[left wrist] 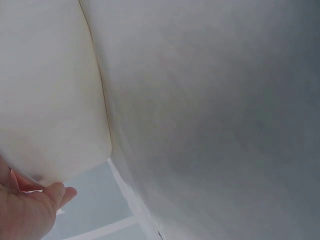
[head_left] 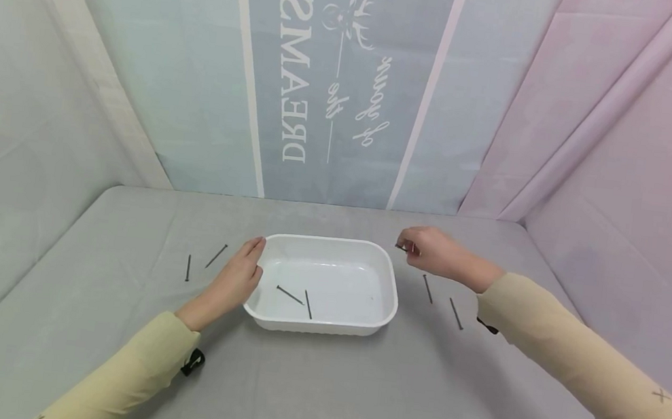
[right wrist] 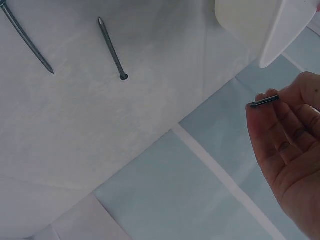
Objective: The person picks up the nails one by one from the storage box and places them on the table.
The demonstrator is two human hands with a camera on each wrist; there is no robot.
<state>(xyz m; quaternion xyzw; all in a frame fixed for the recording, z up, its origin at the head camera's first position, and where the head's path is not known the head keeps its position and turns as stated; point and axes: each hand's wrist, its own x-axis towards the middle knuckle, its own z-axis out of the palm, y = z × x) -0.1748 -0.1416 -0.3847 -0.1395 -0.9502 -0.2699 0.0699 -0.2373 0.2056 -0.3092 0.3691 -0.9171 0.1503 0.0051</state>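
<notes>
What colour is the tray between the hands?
The tray is white; the head view shows it best.

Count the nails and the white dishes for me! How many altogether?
Nails: 7 (2 left of the dish, 2 inside it, 2 right of it, 1 in the fingers of the right hand)
White dish: 1
Total: 8

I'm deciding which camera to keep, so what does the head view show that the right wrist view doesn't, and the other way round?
Only the head view: the left hand as a whole, at the left end of the white tray; two nails inside it; two more nails left of it; and the backdrop's lettering.

Only the right wrist view: the palm side of the right hand; the head view shows its back.

Both: the right hand pinching a nail, a further pair of nails lying nearby, part of the tray, and the pale-striped backdrop.
</notes>
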